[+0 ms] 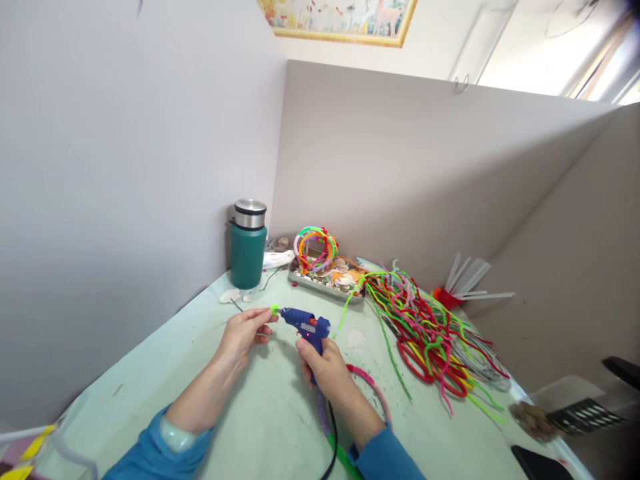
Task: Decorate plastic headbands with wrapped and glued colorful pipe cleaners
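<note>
In my right hand (325, 367) is a blue hot glue gun (303, 321), gripped by its handle with its nozzle pointing left. A clear glue stick pokes out of its back, and its cord runs down toward the table's front. My left hand (247, 331) pinches a small bright green piece (275, 309), which looks like bent pipe cleaner, right at the nozzle tip. Whether the nozzle touches it I cannot tell. Under my right forearm lies a hoop wrapped in coloured fuzzy sections (370, 379), partly hidden by the arm.
Behind my hands stand a green flask (248, 257) and a metal tray (325, 289) of shells with colourful rings on it. A heap of pipe cleaners (425, 320) and red-handled scissors (415, 363) lie to the right. A red cup (447, 299) holds white sticks. A dark phone (540, 463) lies front right.
</note>
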A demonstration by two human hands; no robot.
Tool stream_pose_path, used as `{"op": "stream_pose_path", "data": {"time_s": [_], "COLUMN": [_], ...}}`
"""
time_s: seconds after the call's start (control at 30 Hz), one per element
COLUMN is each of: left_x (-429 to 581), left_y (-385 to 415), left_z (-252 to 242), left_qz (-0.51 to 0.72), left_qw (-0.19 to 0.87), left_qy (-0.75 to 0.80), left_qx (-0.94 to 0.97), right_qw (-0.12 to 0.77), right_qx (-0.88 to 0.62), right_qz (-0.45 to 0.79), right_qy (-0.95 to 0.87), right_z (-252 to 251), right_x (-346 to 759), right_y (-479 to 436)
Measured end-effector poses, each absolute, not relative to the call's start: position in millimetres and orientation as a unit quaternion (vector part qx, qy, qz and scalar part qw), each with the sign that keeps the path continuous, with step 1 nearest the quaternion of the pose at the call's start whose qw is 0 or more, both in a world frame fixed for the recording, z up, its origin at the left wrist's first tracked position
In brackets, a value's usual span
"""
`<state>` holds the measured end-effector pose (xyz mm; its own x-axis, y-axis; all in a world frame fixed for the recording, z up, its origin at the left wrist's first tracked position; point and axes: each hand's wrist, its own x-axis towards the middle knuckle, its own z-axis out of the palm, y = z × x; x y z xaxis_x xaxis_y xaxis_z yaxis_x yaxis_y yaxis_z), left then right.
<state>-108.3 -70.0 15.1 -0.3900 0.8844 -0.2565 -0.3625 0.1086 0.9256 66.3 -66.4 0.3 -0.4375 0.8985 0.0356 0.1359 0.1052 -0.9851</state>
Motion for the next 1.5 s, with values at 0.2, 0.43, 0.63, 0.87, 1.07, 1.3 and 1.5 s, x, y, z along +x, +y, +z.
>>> {"op": "stream_pose_path", "data": {"time_s": [0.2,0.43,0.63,0.87,1.07,1.3,1.5], "left_x": [-109,-108,-109,-109,-108,-109,-108], "left_y": [-71,-71,-70,-70,-71,-71,-72], "left_z": [17,15,14,14,13,14,13], "left_qz": [0.631,0.622,0.622,0.627,0.622,0.63,0.624], "left_qw": [0.494,0.503,0.501,0.493,0.498,0.485,0.491], "left_qy": [0.552,0.551,0.552,0.552,0.551,0.556,0.556], "left_qx": [0.232,0.237,0.241,0.244,0.247,0.243,0.248], "right_qw": [0.35,0.356,0.362,0.347,0.361,0.358,0.36], "right_qx": [-0.387,-0.397,-0.402,-0.402,-0.405,-0.413,-0.401], "right_qz": [0.54,0.539,0.536,0.53,0.531,0.533,0.52], "right_qy": [-0.66,-0.652,-0.648,-0.661,-0.651,-0.646,-0.663], "right_z": [3,5,9,9,13,13,7], "right_x": [66,65,65,65,64,64,65], "right_y": [-67,-68,-69,-71,-71,-71,-70]}}
